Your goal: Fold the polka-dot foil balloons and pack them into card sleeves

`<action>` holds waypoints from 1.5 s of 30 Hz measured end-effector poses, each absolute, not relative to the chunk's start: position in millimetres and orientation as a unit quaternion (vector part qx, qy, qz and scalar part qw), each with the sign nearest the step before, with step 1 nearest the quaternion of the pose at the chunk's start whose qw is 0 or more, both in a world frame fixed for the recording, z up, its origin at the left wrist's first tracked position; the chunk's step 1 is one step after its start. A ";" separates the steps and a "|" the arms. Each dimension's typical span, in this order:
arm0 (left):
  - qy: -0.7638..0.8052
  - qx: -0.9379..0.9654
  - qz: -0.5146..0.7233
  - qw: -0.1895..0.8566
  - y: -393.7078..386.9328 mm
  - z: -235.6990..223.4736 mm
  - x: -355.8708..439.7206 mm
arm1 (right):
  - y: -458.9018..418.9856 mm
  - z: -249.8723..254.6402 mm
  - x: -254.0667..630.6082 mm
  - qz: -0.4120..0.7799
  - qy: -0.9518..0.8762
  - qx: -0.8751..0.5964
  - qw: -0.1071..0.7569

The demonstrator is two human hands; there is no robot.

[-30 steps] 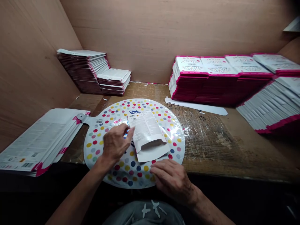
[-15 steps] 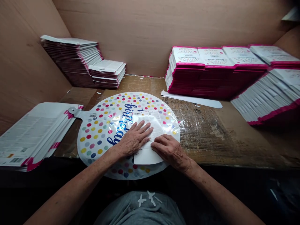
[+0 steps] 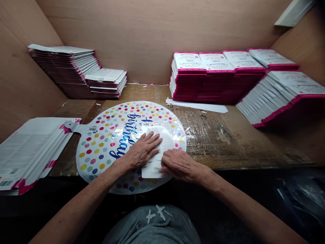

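Observation:
A flat round foil balloon (image 3: 93, 149) with coloured dots and blue "birthday" lettering lies on the bench, its neck to the left. On its right half rests a white printed card (image 3: 165, 134) with a barcode at its top and a blank lower flap (image 3: 150, 170). My left hand (image 3: 146, 149) lies flat on the card's left side, fingers stretched out. At the card's lower right, my right hand (image 3: 179, 164) is curled closed over the edge near the flap. Its fingertips are blurred, and whatever they may hold is hidden.
Printed cards lie in an overlapping pile (image 3: 33, 145) at the left edge. Folded white packets (image 3: 63, 71) stand stacked behind it. Pink-edged packs (image 3: 203, 83) line the back right, with more leaning packs (image 3: 274, 98) beside them. White strips (image 3: 198, 105) lie before them.
The view has shifted a little, so the bench appears further left. My right hand has curled tighter and moved over the card's lower right; my left hand stays flat on the card.

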State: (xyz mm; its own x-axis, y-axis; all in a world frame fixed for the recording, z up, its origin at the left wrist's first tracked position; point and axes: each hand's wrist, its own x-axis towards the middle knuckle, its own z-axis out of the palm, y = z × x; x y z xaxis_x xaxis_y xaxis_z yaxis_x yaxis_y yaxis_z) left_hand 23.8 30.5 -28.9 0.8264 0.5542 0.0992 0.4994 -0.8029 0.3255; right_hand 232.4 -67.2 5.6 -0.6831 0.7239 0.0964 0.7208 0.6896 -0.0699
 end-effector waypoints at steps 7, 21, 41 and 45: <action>0.239 0.950 0.145 0.139 31.2 -30.3 29.5 | -121.2 -12.1 267.2 -0.033 -0.857 -0.454 0.241; 0.267 0.909 0.295 0.126 -41.8 -24.7 3.8 | -97.6 -26.0 243.5 -0.045 -0.852 -0.440 0.280; 0.598 0.571 0.396 0.400 -64.9 -9.2 38.9 | -112.7 -19.5 261.2 -0.141 -0.797 -0.446 0.382; 0.530 0.356 0.440 0.632 -55.4 2.7 37.4 | -88.5 -17.6 232.5 -0.108 -0.821 -0.422 0.370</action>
State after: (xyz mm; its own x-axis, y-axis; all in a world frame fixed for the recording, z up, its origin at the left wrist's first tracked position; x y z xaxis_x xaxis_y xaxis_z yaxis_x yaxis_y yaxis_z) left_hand 37.4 -55.4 2.7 0.0513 0.9331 -0.3561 -0.1781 0.3594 0.9160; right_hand 232.5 -88.5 -17.6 -0.3703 0.6123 0.6985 0.7727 0.6204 -0.1342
